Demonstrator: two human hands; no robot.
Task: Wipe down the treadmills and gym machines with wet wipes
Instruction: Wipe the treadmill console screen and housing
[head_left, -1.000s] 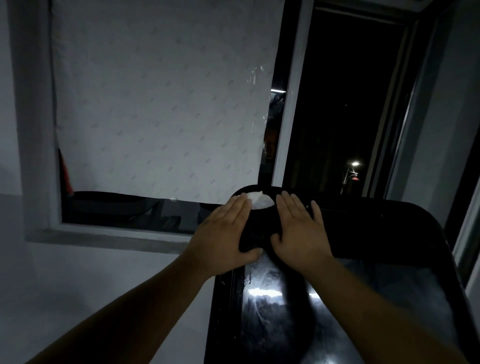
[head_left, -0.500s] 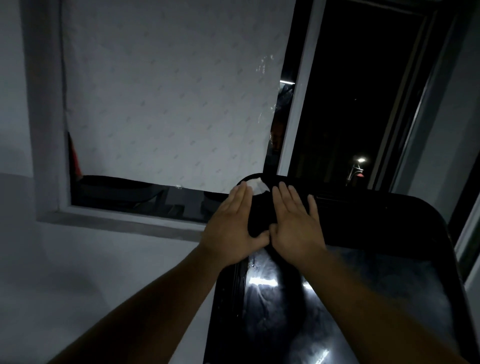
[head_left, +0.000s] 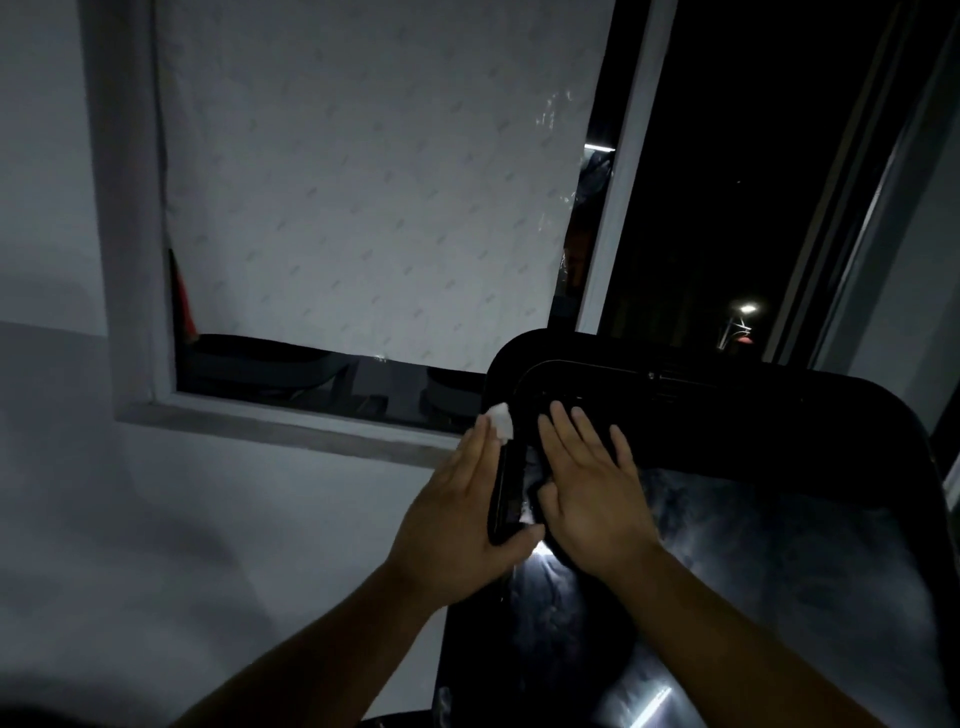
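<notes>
We are mid-wipe on the treadmill console (head_left: 727, 441), left hand (head_left: 457, 519) pressing the wet wipe (head_left: 500, 415) flat-fingered against its left rim, right hand (head_left: 592, 499) spread flat (bracing, likely), so next comes the rim's remainder.

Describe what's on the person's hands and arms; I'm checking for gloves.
No gloves: the left hand and right hand are bare, as are both forearms. No sleeves, watch, rings or bands show. The light is dim, so fine marks can't be told.
</notes>
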